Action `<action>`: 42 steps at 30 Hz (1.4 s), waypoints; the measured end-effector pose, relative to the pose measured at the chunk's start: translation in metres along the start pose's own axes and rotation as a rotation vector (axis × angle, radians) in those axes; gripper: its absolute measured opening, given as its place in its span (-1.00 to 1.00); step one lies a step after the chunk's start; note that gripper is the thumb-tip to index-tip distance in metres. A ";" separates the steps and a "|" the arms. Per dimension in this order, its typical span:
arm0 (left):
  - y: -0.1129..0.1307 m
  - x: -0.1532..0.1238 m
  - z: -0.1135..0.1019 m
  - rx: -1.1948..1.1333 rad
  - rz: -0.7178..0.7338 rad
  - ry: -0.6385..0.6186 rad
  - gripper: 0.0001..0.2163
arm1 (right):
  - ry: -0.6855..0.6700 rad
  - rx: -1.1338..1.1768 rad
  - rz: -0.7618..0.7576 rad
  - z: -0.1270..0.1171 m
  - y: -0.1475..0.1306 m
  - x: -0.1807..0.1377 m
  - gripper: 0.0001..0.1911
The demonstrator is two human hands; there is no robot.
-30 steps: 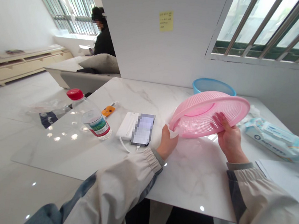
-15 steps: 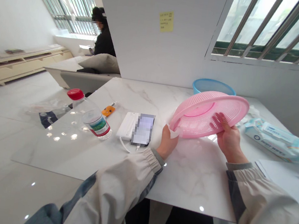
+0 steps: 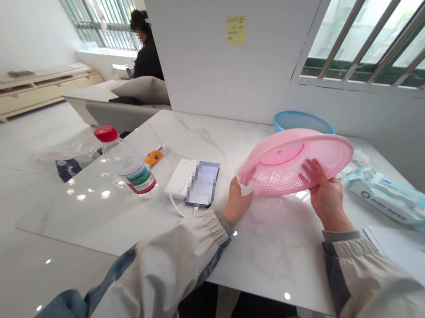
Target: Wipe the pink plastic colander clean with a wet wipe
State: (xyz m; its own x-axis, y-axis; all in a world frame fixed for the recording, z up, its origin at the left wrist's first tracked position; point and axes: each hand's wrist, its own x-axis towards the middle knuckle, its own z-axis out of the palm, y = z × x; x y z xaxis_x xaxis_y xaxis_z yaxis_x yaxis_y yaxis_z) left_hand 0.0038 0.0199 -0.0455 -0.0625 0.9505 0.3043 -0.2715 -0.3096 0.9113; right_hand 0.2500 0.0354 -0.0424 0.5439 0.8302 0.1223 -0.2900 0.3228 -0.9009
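A pink perforated plastic basket is held upside down and tilted above the white marble table. My right hand grips its near right rim, fingers pressed against the mesh. My left hand is closed on a small white wipe pressed against the basket's lower left rim.
A blue basin stands behind the basket. A pack of wet wipes lies to the right. Left of my hands are a phone on a white power bank, a red-capped bottle lying down and an orange object. A person sits far back.
The basket and both hands have shifted very slightly to the left; otherwise nothing has visibly changed.
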 end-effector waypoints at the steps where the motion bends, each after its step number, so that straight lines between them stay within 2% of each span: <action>1: 0.000 0.000 -0.001 -0.003 -0.003 -0.002 -0.61 | -0.007 -0.003 -0.005 0.000 0.000 0.000 -0.71; 4: 0.001 -0.001 -0.003 0.021 0.017 0.021 -0.61 | 0.020 -0.035 -0.052 0.000 0.000 0.001 -0.58; 6: 0.003 -0.001 -0.003 0.049 0.046 0.043 -0.63 | 0.070 -0.086 -0.144 -0.002 -0.001 0.002 -0.55; 10: 0.006 -0.001 -0.002 0.061 0.086 0.034 -0.63 | 0.171 -0.200 -0.399 -0.008 -0.008 0.004 -0.62; 12: 0.005 -0.001 -0.003 0.059 0.106 -0.001 -0.63 | 0.192 -0.209 -0.461 -0.010 -0.011 0.005 -0.64; 17: 0.002 0.000 -0.005 0.076 0.148 -0.057 -0.62 | 0.188 -0.158 -0.398 -0.004 -0.012 0.002 -0.63; 22: 0.008 0.001 -0.003 0.096 0.131 -0.053 -0.62 | 0.165 -0.102 -0.383 0.004 -0.012 -0.004 -0.59; 27: 0.012 0.001 -0.002 0.069 0.153 -0.095 -0.63 | 0.142 -0.061 -0.371 0.003 -0.010 0.000 -0.54; 35: 0.001 0.003 -0.003 0.079 0.188 -0.110 -0.61 | 0.123 -0.002 -0.323 0.001 -0.003 0.005 -0.42; 42: 0.002 0.002 -0.001 0.054 0.127 -0.084 -0.65 | 0.089 -0.032 -0.280 0.000 -0.003 0.002 -0.43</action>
State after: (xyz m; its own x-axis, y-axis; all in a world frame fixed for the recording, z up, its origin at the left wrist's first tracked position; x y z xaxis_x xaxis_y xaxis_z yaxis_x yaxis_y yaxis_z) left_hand 0.0018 0.0212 -0.0434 -0.0123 0.8990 0.4377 -0.2147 -0.4299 0.8770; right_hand 0.2520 0.0364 -0.0399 0.6663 0.6676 0.3321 -0.0951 0.5178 -0.8502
